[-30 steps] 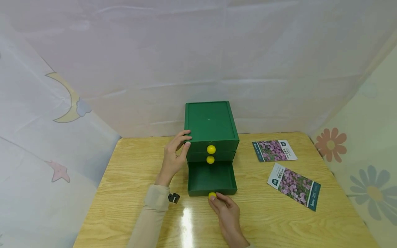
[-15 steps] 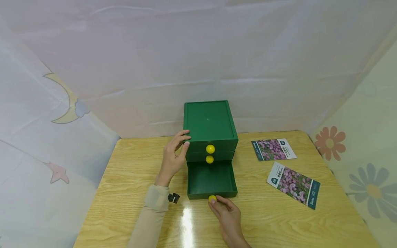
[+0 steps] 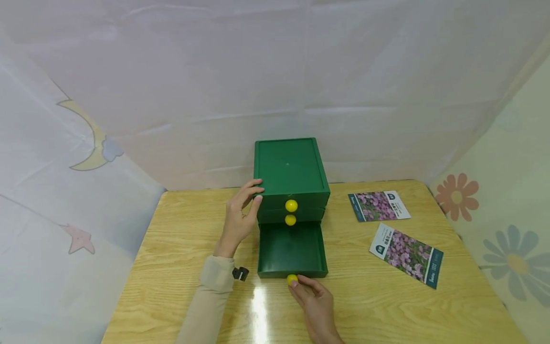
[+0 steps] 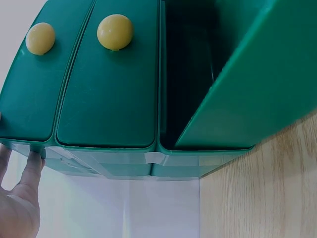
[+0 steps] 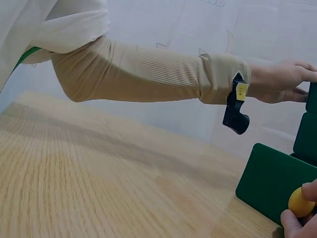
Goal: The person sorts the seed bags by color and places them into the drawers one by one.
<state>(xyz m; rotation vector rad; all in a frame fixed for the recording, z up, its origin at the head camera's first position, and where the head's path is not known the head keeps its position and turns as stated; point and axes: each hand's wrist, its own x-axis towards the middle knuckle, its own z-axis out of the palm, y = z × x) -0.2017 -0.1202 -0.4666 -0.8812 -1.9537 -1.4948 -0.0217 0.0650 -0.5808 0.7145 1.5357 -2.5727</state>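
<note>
A green cabinet (image 3: 289, 165) stands on the table with three stacked drawers. Its bottom drawer (image 3: 293, 248) is pulled out and its inside looks bare; the upper two are closed, each with a round yellow knob (image 4: 115, 32). My right hand (image 3: 317, 306) pinches the bottom drawer's yellow knob (image 5: 300, 202) between thumb and fingers. At the cabinet's upper left front corner, my left hand (image 3: 239, 215) rests with fingertips on the top edge and the thumb against the side. In the left wrist view, only part of this hand (image 4: 20, 208) shows.
Two flower-printed packets (image 3: 380, 207) lie flat on the wooden table (image 3: 180, 296), right of the cabinet; the nearer packet (image 3: 407, 255) is slanted. A patterned cloth (image 3: 215, 86) hangs close behind the cabinet. A small black device (image 5: 237, 106) sits on my left wrist.
The bottom drawer has slid slightly farther out toward me, with my right hand on its knob. My left hand stays on the cabinet corner. The head view has shifted a little.
</note>
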